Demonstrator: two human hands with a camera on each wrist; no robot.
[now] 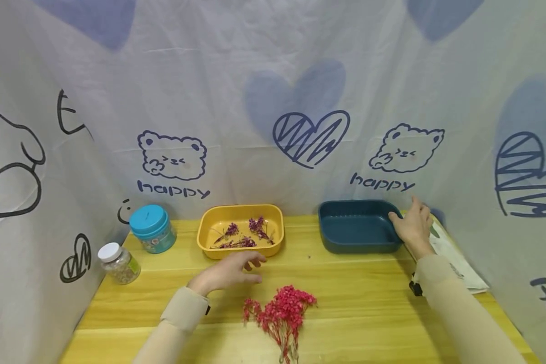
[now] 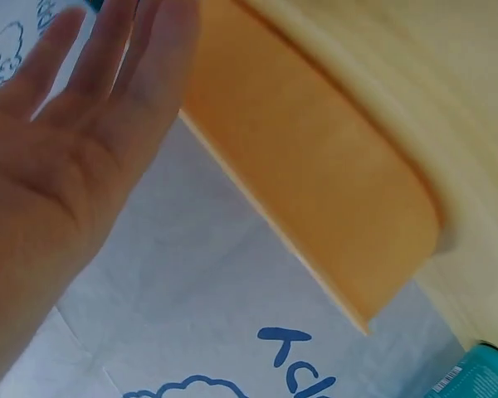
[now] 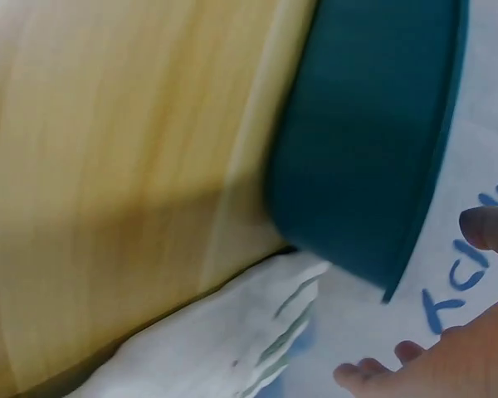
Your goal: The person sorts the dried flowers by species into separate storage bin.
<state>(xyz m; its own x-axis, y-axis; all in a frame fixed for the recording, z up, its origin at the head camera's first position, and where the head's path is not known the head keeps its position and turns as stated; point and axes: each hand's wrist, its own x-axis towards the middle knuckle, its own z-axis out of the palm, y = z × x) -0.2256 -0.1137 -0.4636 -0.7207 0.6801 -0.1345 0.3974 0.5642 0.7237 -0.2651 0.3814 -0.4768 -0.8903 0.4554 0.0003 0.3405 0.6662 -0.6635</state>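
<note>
My left hand (image 1: 231,271), fingers loosely extended, hovers just in front of a yellow tray (image 1: 205,248). In that tray lie several small sprigs of dried purple flowers (image 1: 241,242). The left wrist view has the hand (image 2: 75,149) beside the tray's orange-yellow outer wall (image 2: 307,157), with nothing in its grasp. At the right end of a dark blue tray (image 1: 359,228) is my right hand (image 1: 411,226), thumb close to the rim and fingers spread. A bunch of dried pink-red flowers (image 1: 284,311) lies on the table nearest me.
On the left stand a jar with a blue lid (image 1: 151,227) and a smaller clear jar with a white lid (image 1: 120,263). A white printed bag or cloth (image 1: 464,268) lies on the right edge. Behind the wooden table (image 1: 359,303) hangs a white printed curtain (image 1: 236,101).
</note>
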